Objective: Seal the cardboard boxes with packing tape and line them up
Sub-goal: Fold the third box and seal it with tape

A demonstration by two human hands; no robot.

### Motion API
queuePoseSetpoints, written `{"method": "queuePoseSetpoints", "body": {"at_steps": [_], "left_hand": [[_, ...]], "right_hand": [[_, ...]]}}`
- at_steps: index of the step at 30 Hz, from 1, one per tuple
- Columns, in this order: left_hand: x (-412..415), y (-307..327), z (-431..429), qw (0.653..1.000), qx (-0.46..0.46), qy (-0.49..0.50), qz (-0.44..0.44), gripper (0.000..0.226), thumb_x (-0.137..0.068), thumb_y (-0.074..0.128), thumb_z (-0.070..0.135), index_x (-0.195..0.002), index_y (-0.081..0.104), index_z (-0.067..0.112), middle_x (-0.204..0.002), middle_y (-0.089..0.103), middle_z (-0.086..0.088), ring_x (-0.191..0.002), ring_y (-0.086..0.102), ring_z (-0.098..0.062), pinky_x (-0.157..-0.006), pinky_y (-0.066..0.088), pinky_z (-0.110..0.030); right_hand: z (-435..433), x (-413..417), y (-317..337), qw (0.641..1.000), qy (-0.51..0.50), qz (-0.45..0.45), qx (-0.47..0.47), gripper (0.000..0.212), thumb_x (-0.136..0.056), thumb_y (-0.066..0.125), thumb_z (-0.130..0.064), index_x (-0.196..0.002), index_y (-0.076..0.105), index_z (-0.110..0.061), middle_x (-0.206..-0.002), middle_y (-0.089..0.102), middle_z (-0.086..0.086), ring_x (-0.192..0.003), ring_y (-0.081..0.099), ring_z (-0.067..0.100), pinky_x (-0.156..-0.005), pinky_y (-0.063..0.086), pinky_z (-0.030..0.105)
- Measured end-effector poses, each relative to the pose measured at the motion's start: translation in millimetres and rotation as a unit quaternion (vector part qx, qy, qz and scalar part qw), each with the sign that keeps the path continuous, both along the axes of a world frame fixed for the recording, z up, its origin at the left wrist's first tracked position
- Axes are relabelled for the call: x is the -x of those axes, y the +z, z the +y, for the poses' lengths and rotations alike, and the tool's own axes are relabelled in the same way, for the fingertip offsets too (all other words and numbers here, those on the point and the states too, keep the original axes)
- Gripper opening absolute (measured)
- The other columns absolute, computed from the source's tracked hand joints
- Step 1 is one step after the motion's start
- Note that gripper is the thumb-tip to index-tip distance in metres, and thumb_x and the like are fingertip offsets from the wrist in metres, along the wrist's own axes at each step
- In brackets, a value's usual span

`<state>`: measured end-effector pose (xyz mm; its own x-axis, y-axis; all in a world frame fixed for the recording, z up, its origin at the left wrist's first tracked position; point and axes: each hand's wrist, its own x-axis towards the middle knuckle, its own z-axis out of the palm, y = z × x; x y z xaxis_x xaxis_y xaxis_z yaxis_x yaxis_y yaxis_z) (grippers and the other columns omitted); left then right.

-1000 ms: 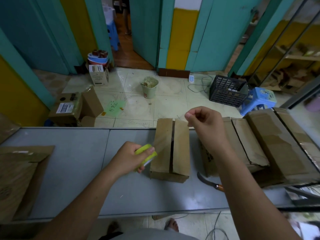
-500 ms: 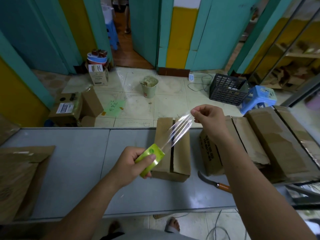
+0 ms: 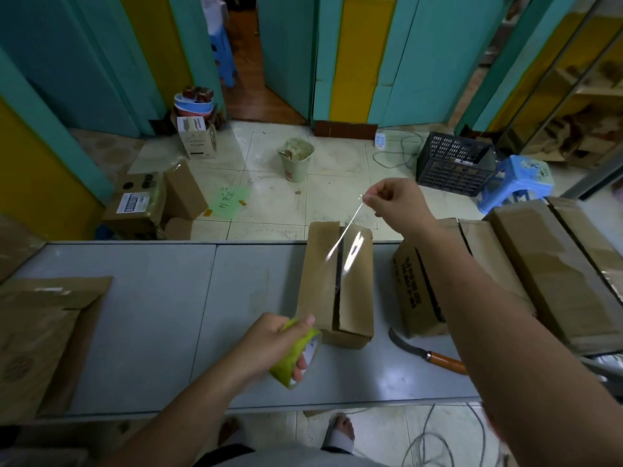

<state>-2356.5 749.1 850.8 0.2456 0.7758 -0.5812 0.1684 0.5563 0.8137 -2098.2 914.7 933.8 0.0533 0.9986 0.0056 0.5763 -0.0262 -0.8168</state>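
- Compared to half a second earlier, the two hands had pulled a lot further apart, so the clear strip of packing tape (image 3: 340, 244) was stretched way longer over the box.
- Left hand (image 3: 273, 345) had dropped back toward the near edge of the grey tabletop (image 3: 151, 325), fingers curled snug round the lime-green roll of packing tape (image 3: 298, 355), thumb on top. Before, it sat up by the box's near left corner.
- Right hand (image 3: 396, 202) had gone up and out past the far edge of the table, pinching the free end of the strip between thumb and fingertips, other fingers curled in.
- Strip ran diagonally from the roll up to that pinch, hanging in the air above the box rather than stuck down, as far as I could tell.
- Small brown cardboard box (image 3: 337, 284) hadn't budged: middle of the table, flaps folded shut, dark seam down the centre.
- Just right of it sat a printed brown carton (image 3: 418, 284), and beyond that the big brown cartons (image 3: 546, 264) side by side.
- Wooden-handled curved knife (image 3: 424, 353) lay on the table near the small box's near right corner, partly under the right forearm.
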Motion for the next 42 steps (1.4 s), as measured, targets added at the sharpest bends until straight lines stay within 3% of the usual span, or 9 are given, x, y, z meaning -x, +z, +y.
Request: {"method": "queuePoseSetpoints", "body": {"at_steps": [5,9,13,16,20,27,32,38,42], "left_hand": [[-14,-7,-11,0.999,0.031,0.015,-0.021,0.062,-0.096,0.068,0.049,-0.096,0.069,-0.014,-0.072,0.070,-0.020,-0.059,0.068,-0.027,-0.065,0.058,-0.031],[-32,-12,-20,0.994,0.060,0.038,-0.081,0.046,-0.088,0.072,0.046,-0.088,0.075,0.000,-0.077,0.070,-0.024,-0.061,0.071,-0.031,-0.061,0.063,-0.036],[-41,-29,-21,0.994,0.059,0.077,-0.047,0.060,-0.094,0.073,0.056,-0.110,0.079,-0.001,-0.102,0.079,-0.022,-0.098,0.077,-0.038,-0.095,0.061,-0.046],[-43,-37,-22,0.997,0.010,0.070,-0.001,0.090,-0.069,0.067,0.080,-0.099,0.079,-0.004,-0.093,0.079,-0.021,-0.086,0.078,-0.028,-0.078,0.057,-0.029],[-42,-50,-26,0.996,0.022,0.088,0.014,0.094,-0.065,0.070,0.084,-0.098,0.078,-0.004,-0.091,0.080,-0.017,-0.083,0.079,-0.029,-0.069,0.060,-0.028],[-55,-50,-24,0.979,0.175,0.095,-0.051,0.045,-0.090,0.078,0.048,-0.119,0.074,0.014,-0.100,0.082,-0.007,-0.085,0.080,-0.016,-0.063,0.061,-0.032],[-42,-53,-16,0.987,0.118,0.108,-0.013,0.034,-0.091,0.082,0.034,-0.118,0.074,0.015,-0.098,0.082,-0.002,-0.086,0.079,-0.012,-0.071,0.059,-0.024],[10,-57,6,0.989,0.088,0.119,0.017,0.063,-0.078,0.092,0.034,-0.133,0.064,0.018,-0.127,0.072,-0.006,-0.114,0.071,-0.023,-0.091,0.056,-0.032],[65,-49,36,0.997,0.042,-0.040,0.042,0.057,-0.068,0.086,0.036,-0.121,0.074,0.019,-0.115,0.081,-0.004,-0.108,0.077,-0.025,-0.085,0.059,-0.027]], "right_hand": [[16,-4,-40,0.999,-0.022,0.015,0.031,0.006,-0.097,0.071,-0.012,-0.093,0.074,-0.009,-0.089,0.073,0.009,-0.081,0.067,0.018,-0.084,0.063,0.041],[27,-5,-64,0.999,-0.025,0.010,0.036,0.010,-0.096,0.070,-0.011,-0.087,0.072,-0.015,-0.082,0.070,0.003,-0.074,0.065,0.014,-0.072,0.057,0.032],[40,-6,-80,0.999,-0.005,0.008,0.049,0.005,-0.096,0.070,-0.011,-0.092,0.073,-0.011,-0.083,0.068,-0.001,-0.075,0.062,0.010,-0.071,0.049,0.025],[44,-10,-90,0.999,-0.005,0.022,0.043,0.005,-0.097,0.070,-0.014,-0.093,0.073,-0.013,-0.085,0.070,-0.003,-0.079,0.064,0.009,-0.070,0.048,0.022],[44,-13,-108,0.999,0.008,0.003,0.039,0.004,-0.099,0.068,-0.017,-0.097,0.071,-0.014,-0.089,0.070,-0.001,-0.084,0.064,0.010,-0.071,0.047,0.020],[47,-12,-128,0.986,0.094,-0.099,0.098,0.008,-0.100,0.062,-0.016,-0.094,0.066,-0.020,-0.090,0.065,-0.005,-0.090,0.063,0.017,-0.068,0.044,0.020],[48,-16,-132,0.983,0.092,-0.115,0.107,0.007,-0.102,0.062,-0.021,-0.099,0.066,-0.016,-0.097,0.068,0.000,-0.094,0.062,0.020,-0.081,0.048,0.032],[26,-21,-129,0.988,0.000,-0.019,0.151,0.014,-0.103,0.061,-0.023,-0.091,0.066,-0.017,-0.092,0.066,-0.001,-0.091,0.061,0.018,-0.078,0.050,0.032],[-14,-14,-127,0.985,-0.049,0.029,0.162,0.017,-0.104,0.060,-0.021,-0.091,0.067,-0.011,-0.086,0.068,0.005,-0.084,0.064,0.022,-0.075,0.052,0.034]]}}
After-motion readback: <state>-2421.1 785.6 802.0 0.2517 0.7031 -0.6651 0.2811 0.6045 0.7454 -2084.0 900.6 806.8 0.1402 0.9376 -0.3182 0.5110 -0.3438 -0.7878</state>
